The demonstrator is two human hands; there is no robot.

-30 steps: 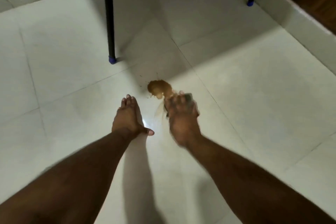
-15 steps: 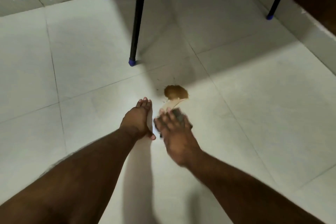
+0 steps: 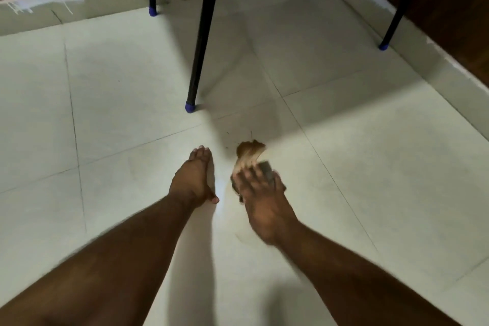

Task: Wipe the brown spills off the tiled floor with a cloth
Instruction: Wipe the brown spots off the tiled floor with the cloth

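Brown spill (image 3: 250, 148) now smeared toward cloth (image 3: 266, 170).

no readable text, labels (none anywhere)

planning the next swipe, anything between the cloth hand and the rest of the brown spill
Nothing visible. The right hand presses the cloth just behind the brown spill, bare tile between. The chair leg stands beyond, left.

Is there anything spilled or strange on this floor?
Yes. A brown spill lies on the tiled floor, smeared toward the cloth under the right hand. Small brown specks sit beside it.
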